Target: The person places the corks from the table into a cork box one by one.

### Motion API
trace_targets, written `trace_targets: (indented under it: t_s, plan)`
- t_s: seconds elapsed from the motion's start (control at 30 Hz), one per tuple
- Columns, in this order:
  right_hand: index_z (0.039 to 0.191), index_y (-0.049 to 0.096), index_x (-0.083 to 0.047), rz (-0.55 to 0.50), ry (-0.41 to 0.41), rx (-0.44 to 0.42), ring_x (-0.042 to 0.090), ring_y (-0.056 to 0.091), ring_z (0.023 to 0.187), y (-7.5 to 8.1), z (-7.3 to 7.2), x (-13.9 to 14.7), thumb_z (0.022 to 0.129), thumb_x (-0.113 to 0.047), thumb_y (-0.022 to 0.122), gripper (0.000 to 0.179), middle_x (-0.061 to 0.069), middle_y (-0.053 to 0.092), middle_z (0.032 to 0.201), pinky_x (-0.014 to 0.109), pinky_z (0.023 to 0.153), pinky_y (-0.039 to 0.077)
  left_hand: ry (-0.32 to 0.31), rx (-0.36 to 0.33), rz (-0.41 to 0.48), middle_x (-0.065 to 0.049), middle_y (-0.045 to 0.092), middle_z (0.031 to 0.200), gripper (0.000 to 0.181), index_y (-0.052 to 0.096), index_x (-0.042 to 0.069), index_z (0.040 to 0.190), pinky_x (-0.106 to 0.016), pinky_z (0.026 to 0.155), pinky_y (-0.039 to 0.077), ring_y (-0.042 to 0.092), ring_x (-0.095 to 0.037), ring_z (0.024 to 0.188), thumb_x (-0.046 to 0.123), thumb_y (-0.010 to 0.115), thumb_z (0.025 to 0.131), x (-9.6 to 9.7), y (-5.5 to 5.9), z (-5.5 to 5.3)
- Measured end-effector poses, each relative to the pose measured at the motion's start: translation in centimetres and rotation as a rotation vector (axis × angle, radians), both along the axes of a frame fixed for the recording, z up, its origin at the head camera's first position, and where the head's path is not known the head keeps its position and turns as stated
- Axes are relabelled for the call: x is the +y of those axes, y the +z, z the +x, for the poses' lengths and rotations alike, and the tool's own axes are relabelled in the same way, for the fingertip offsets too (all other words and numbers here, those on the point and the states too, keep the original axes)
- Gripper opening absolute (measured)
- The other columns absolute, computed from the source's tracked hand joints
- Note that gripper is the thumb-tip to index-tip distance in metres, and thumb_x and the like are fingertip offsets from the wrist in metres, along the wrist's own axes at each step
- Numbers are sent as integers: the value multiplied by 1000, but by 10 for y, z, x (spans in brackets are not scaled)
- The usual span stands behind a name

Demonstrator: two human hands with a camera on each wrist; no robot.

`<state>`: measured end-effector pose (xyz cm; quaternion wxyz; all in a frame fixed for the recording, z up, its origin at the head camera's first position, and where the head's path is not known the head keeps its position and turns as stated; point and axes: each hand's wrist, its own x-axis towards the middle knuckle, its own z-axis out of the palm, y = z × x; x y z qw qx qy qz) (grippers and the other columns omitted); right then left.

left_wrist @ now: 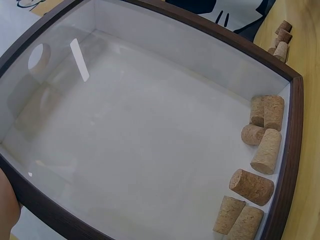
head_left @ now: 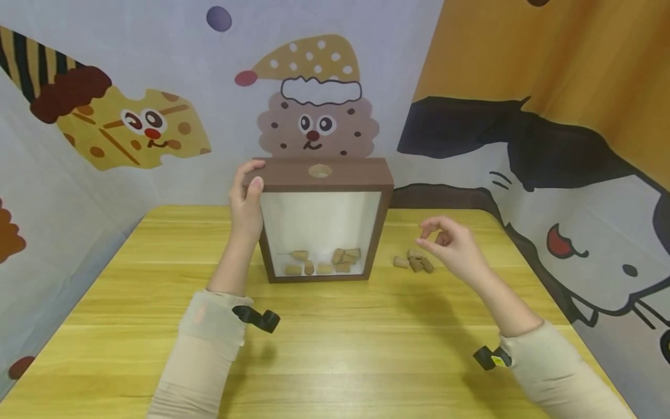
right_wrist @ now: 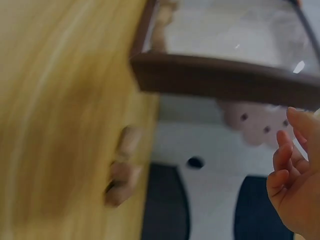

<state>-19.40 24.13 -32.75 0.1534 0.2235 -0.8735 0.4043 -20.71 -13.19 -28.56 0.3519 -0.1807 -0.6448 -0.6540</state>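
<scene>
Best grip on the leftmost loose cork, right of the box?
Likely best: pinch the cork mid-length across its curved sides, right hand coming from above. In the head view it lies on its side, roughly left to right, with the other corks by its right end.

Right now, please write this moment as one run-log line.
left hand: grips brown-framed display box; right hand: empty, near loose tapered corks; enclosed corks: along box bottom

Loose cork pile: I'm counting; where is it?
In the head view, the loose cork pile lies on the table, right of the box, near the right hand.
</scene>
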Motion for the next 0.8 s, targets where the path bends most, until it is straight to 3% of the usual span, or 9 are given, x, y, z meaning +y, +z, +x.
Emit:
trace_targets:
  t_s: [0.5, 0.8]
  plan:
    - [119, 61, -4, 165, 7, -184, 20, 51, 60, -54, -31, 60, 88, -12, 69, 33, 6, 63, 94, 28, 49, 42, 9, -2, -6, -19, 52, 128, 53, 49, -11, 120, -40, 106, 21, 37, -23, 129, 32, 48, 89, -1, -1, -2]
    - [125, 58, -3, 230, 40, -326, 24, 54, 71, -77, -48, 76, 88, -15, 69, 41, 12, 63, 100, 32, 60, 46, 8, -1, -17, -26, 48, 130, 54, 48, -11, 120, -41, 106, 20, 36, -23, 130, 32, 48, 89, -2, -1, -2]
